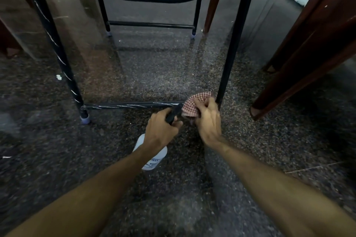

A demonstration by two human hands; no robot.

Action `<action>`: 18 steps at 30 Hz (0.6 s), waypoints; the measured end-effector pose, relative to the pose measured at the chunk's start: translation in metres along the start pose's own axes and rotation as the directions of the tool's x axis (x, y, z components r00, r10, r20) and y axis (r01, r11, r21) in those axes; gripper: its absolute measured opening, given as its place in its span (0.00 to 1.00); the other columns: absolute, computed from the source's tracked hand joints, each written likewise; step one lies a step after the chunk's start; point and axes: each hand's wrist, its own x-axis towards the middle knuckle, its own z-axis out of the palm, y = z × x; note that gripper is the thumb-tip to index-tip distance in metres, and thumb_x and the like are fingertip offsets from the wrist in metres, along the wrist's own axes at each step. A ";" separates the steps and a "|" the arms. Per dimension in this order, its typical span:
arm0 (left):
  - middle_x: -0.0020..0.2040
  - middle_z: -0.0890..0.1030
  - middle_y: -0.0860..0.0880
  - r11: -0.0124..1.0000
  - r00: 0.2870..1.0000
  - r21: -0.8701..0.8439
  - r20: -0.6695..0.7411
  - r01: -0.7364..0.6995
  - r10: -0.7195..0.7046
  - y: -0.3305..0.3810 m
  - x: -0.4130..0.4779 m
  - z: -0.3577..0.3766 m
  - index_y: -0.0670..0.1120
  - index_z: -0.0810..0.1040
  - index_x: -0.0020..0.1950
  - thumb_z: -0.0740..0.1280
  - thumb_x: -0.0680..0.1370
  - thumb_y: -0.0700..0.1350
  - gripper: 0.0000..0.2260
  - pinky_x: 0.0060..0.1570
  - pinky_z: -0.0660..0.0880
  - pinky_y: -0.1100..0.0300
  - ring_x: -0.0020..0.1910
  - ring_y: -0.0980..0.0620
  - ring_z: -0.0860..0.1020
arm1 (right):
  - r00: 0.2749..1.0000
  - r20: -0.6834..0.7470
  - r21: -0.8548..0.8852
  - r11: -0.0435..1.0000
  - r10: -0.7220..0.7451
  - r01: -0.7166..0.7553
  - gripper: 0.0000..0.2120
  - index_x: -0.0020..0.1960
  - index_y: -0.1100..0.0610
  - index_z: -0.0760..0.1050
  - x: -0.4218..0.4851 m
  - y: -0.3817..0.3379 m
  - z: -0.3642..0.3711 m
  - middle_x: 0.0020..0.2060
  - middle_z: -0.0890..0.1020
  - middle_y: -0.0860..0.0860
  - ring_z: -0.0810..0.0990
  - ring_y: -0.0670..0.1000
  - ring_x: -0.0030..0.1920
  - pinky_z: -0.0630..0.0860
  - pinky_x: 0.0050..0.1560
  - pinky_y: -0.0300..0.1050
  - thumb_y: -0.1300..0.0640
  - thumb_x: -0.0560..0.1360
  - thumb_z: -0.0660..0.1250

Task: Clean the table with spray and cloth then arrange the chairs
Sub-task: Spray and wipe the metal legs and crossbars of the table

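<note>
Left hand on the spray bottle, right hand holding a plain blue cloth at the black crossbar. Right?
Wrong on the cloth: the head view shows it red-and-white checked, not plain blue. The rest is right: the left hand grips the spray bottle, and the right hand holds the cloth at the black crossbar.

I am looking through dim, grainy light, with pale glare coming in at the upper right and smearing across the speckled floor (134,75), my forearms (86,198) blurring near the bottom edge and the black chair legs (57,44) bowing at the wide-angle margins.
</note>
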 end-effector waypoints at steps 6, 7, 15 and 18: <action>0.34 0.80 0.54 0.999 0.999 -0.012 -0.005 0.053 -0.053 -0.013 -0.008 -0.018 0.54 0.73 0.37 0.77 0.73 0.46 0.13 0.40 0.78 0.55 0.37 0.52 0.80 | 0.971 -0.134 0.026 0.980 0.199 -0.197 0.25 0.66 0.56 0.77 0.002 0.016 -0.012 0.60 0.70 0.57 0.77 0.60 0.55 0.77 0.60 0.53 0.68 0.70 0.69; 0.34 0.81 0.54 0.998 0.998 -0.008 -0.007 0.066 -0.066 -0.016 -0.008 -0.021 0.53 0.73 0.37 0.76 0.73 0.46 0.12 0.41 0.78 0.54 0.37 0.52 0.80 | 0.975 -0.115 0.027 0.981 0.192 -0.190 0.25 0.66 0.57 0.78 0.006 0.006 -0.011 0.60 0.70 0.58 0.77 0.61 0.54 0.76 0.59 0.53 0.69 0.69 0.69; 0.36 0.81 0.48 0.979 0.979 0.041 -0.049 0.198 -0.196 -0.023 -0.027 -0.035 0.51 0.71 0.35 0.74 0.75 0.50 0.14 0.40 0.78 0.51 0.40 0.44 0.81 | 0.952 -0.277 0.176 0.981 0.127 -0.080 0.23 0.63 0.64 0.80 0.003 -0.003 -0.021 0.51 0.75 0.58 0.77 0.58 0.50 0.73 0.59 0.48 0.71 0.68 0.65; 0.37 0.82 0.47 0.970 0.967 0.023 -0.092 0.242 -0.239 -0.027 -0.031 -0.044 0.46 0.78 0.43 0.74 0.75 0.50 0.09 0.39 0.78 0.51 0.40 0.44 0.81 | 0.934 -0.331 0.181 0.980 0.137 -0.080 0.23 0.63 0.63 0.80 0.002 0.001 -0.029 0.50 0.74 0.59 0.76 0.58 0.50 0.73 0.58 0.48 0.71 0.68 0.66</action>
